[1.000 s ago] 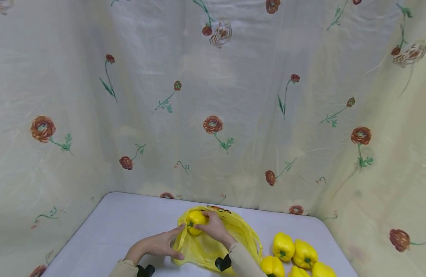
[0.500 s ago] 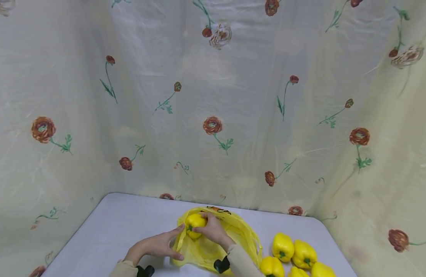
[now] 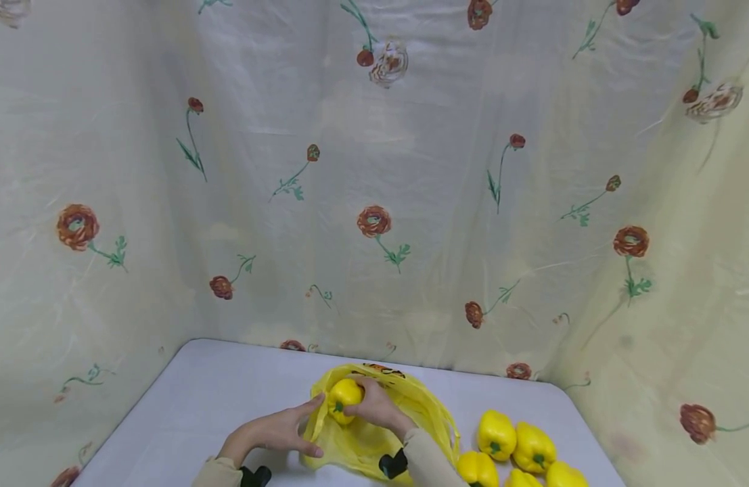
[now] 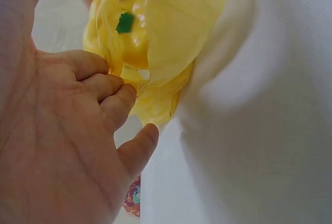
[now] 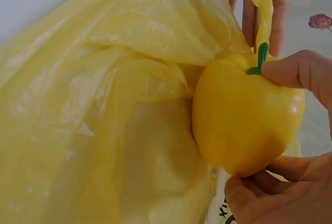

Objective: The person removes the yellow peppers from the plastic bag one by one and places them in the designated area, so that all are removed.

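Note:
My right hand (image 3: 377, 408) holds a yellow bell pepper (image 5: 246, 115) inside the mouth of a yellow plastic bag (image 3: 425, 419). Its thumb lies by the green stem and the other fingers support the opposite side, as the right wrist view shows. My left hand (image 3: 283, 427) is spread at the bag's left edge, fingertips touching the plastic and thumb apart from the fingers. In the left wrist view, the palm faces the camera and the bag's film partly covers the pepper. The bag lies on its side, opening towards me; its far inside is hidden.
Several more yellow bell peppers (image 3: 534, 448) sit in a cluster on the white table (image 3: 228, 379), right of the bag. The nearest ones are cut off by the frame's lower edge. A flower-printed curtain (image 3: 435, 203) encloses the table's back and sides.
The pepper in my right hand has shifted slightly down within the bag's mouth and turned a little. My left hand has stayed at the bag's edge.

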A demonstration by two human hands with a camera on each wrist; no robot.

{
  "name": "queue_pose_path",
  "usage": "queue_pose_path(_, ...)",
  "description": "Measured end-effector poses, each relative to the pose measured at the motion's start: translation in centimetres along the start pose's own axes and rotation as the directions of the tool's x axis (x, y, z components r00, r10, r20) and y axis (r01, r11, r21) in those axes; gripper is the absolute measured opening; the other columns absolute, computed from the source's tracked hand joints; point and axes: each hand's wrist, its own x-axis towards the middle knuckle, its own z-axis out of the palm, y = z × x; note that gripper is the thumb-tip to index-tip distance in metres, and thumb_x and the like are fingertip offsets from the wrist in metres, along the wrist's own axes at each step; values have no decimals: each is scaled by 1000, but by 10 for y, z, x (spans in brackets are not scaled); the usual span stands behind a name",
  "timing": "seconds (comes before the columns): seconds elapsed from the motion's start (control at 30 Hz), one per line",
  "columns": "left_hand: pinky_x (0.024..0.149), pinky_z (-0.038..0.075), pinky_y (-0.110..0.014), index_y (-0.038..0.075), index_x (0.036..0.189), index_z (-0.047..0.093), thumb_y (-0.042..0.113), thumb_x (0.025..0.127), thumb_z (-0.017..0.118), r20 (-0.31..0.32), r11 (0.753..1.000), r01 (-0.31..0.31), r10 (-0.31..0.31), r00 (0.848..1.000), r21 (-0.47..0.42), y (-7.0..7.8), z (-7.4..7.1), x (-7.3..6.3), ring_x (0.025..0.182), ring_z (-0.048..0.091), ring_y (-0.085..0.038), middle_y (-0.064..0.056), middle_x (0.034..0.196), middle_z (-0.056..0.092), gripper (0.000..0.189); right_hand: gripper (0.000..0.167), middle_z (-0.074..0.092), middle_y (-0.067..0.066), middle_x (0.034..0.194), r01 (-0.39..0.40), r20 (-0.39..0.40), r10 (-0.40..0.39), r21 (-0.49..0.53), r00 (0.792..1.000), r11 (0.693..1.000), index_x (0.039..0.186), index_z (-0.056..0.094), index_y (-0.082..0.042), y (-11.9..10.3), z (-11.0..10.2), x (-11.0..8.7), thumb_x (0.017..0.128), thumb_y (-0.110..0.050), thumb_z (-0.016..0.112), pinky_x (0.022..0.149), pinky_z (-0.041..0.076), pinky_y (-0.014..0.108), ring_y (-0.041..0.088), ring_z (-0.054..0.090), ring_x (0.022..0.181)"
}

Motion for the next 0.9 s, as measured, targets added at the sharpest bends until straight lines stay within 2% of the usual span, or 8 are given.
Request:
queue_pose_path(0.27, 113, 25, -63, 11, 155, 17, 51, 79, 75, 1, 1000, -23, 23, 1000, 7, 2, 0, -3, 145, 23, -39, -14, 161, 18, 103, 79, 53, 20, 135, -47, 27, 47, 4, 999, 999, 141, 41, 3, 2, 3, -2, 77, -24, 78, 98, 47, 51, 28, 56, 109)
queue_pose_path(0.57, 113, 25, -62, 13, 156, 15, 54, 79, 73, 8, 1000, -18, 18, 1000, 6, -3, -3, 0, 146, 22, -38, -13, 162, 16, 104, 81, 53, 20, 132, -86, 46, 85, 20, 995, 996, 141, 38, 4, 9, 3, -1, 77, -24, 79, 98, 47, 52, 28, 55, 110)
queue_pose_path(0.9, 113, 25, -62, 12, 156, 16, 51, 80, 74, 12, 999, -44, 44, 999, 3, -6, -1, 1, 146, 22, -37, -12, 162, 17, 103, 84, 52, 21, 136, -59, 44, 59, -1, 997, 998, 141, 40, 4, 12, -1, -6, 75, -29, 80, 99, 46, 51, 27, 55, 111)
